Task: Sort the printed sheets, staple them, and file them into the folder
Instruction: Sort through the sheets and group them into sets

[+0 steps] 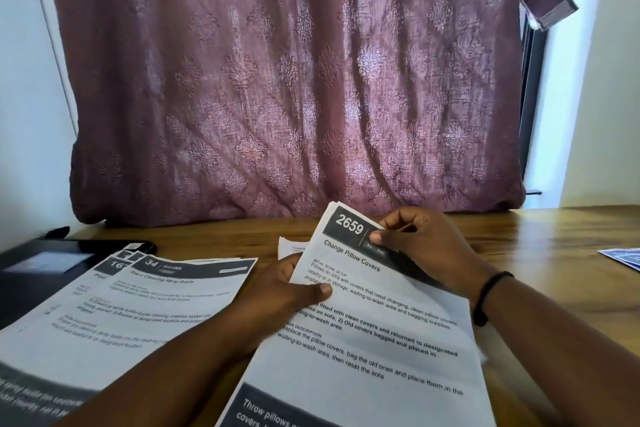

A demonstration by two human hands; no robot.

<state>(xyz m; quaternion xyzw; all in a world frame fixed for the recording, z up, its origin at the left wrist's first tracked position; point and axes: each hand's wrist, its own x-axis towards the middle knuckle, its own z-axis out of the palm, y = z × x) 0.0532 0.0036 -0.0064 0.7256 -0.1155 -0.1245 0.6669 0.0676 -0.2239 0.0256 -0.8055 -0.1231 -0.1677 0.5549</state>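
Observation:
I hold a stack of printed sheets [363,340] tilted up over the wooden table; the top sheet is headed "2659 Change Pillow Covers". My left hand [280,291] grips the stack's left edge, thumb on top. My right hand [426,246] pinches the top sheet's upper right corner between thumb and fingers. A second pile of printed sheets [145,308] lies flat on the table to the left, its top page headed "34 Kitchen". A dark folder [45,263] lies partly under that pile at the far left. No stapler is in view.
A mauve patterned curtain [294,80] hangs down to the table's far edge. The wooden table [554,239] shows bare wood at the right. A blue printed item [623,256] sits at the right edge. A black wristband circles my right wrist.

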